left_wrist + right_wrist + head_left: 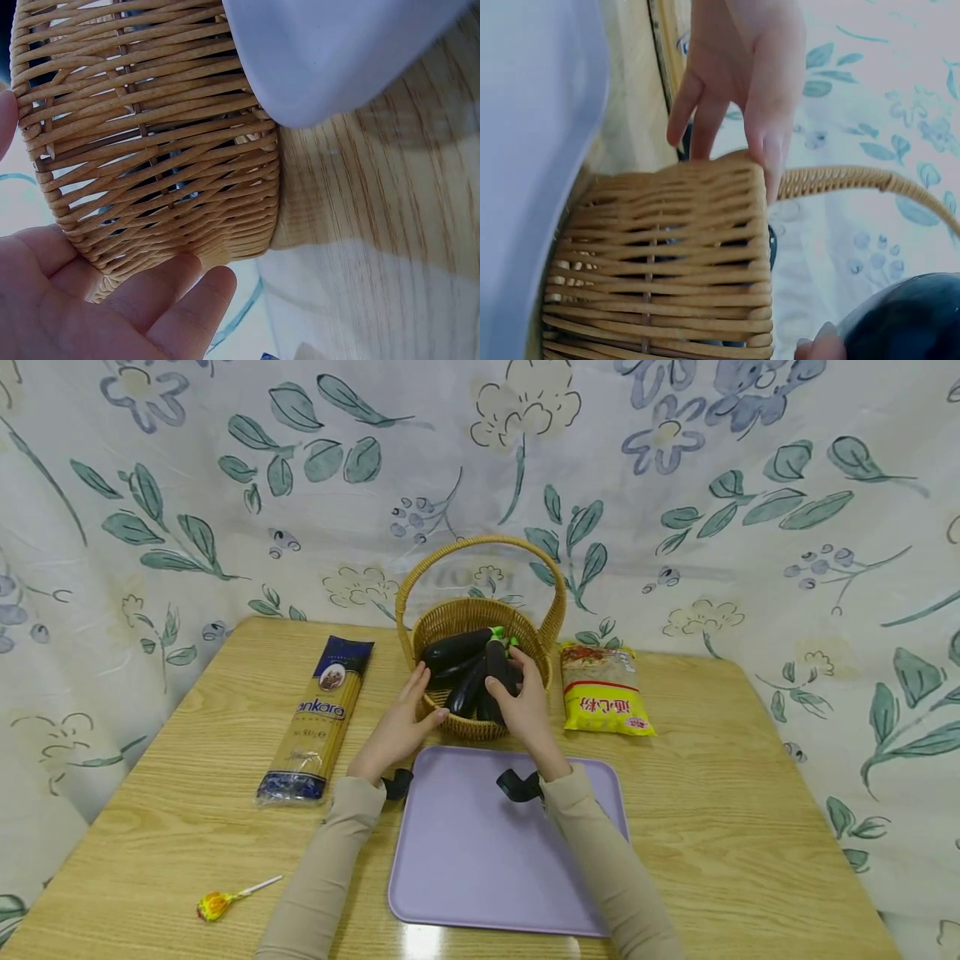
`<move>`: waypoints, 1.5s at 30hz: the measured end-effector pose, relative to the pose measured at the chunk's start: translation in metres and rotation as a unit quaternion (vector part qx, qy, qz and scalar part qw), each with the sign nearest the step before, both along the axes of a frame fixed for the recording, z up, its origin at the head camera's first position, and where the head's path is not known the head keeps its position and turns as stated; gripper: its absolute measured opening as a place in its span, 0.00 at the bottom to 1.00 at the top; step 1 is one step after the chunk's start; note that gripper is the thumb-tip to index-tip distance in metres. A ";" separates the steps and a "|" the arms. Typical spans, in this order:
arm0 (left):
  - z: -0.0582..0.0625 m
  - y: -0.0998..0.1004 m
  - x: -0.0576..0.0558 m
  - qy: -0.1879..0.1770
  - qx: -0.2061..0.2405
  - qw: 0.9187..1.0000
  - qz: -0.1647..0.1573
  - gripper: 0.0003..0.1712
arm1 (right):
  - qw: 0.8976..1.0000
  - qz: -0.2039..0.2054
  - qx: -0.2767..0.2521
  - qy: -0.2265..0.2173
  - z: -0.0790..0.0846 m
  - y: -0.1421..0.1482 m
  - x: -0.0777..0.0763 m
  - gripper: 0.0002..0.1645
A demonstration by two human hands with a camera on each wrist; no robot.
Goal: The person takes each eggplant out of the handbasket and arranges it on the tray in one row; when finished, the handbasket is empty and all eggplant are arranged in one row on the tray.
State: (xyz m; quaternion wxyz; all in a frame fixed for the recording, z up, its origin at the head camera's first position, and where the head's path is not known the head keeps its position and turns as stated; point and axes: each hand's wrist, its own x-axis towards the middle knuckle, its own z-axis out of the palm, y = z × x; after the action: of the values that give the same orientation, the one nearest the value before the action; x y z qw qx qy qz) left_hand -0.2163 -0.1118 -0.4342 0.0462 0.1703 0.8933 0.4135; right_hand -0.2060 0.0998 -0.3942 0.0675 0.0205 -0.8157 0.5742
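Observation:
A woven wicker basket (480,729) with a tall arched handle holds several dark, glossy eggplants (459,648) with green stem ends. My right hand (527,703) reaches over the basket's right side, thumb and fingers about one eggplant (495,667); in the right wrist view, the tip of my right thumb (823,346) lies against that eggplant (911,322). At the basket's left side, my left hand (399,727) has its thumb at the rim. Its fingers, nearly straight in the left wrist view, rest along the outer weave (165,180).
A lilac tray (502,843) lies in front of the basket, under my forearms. Left of it are a pack of spaghetti (318,718) and a wrapped lollipop (217,905). A yellow pasta bag (606,689) lies right of the basket. A floral cloth (315,527) hangs behind the table.

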 end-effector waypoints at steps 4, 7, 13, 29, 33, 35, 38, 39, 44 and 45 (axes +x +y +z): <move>0.000 0.000 0.000 -0.002 -0.003 1.000 0.002 0.47 | 1.000 0.017 -0.013 -0.001 0.000 0.001 0.009 0.37; 0.000 0.000 0.000 0.000 -0.003 1.000 0.002 0.47 | 0.999 0.027 -0.024 -0.007 -0.003 0.002 0.016 0.37; -0.001 -0.001 0.000 0.006 -0.004 1.000 0.000 0.47 | 0.998 0.039 -0.052 -0.016 -0.013 0.002 0.035 0.35; -0.003 -0.002 -0.001 0.009 -0.006 1.000 -0.002 0.48 | 0.994 0.075 -0.069 -0.027 -0.018 -0.003 0.067 0.34; -0.002 -0.001 -0.002 0.009 0.000 1.000 -0.001 0.48 | 0.993 0.084 -0.077 -0.028 -0.021 -0.005 0.073 0.34; -0.002 -0.001 -0.002 0.009 -0.001 1.000 -0.001 0.48 | 0.993 0.087 -0.079 -0.033 -0.022 -0.006 0.076 0.34; -0.002 0.000 -0.001 0.004 -0.004 1.000 0.003 0.48 | 0.992 0.088 -0.080 -0.035 -0.024 -0.007 0.081 0.34; -0.002 0.000 -0.001 0.004 -0.005 1.000 0.003 0.48 | 0.992 0.089 -0.079 -0.033 -0.024 -0.008 0.082 0.34; -0.001 0.000 0.000 0.008 -0.002 1.000 0.004 0.48 | 0.993 0.091 -0.071 -0.028 -0.031 -0.008 0.088 0.33; 0.000 0.000 0.000 0.009 -0.002 1.000 0.003 0.48 | 0.993 0.092 -0.071 -0.029 -0.033 -0.008 0.089 0.33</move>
State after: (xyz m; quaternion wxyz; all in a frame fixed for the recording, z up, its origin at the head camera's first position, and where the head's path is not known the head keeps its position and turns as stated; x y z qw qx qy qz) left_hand -0.2167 -0.1120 -0.4344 0.0371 0.1719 0.8951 0.4098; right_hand -0.1173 0.0913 -0.4272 -0.0083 0.0742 -0.7689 0.6349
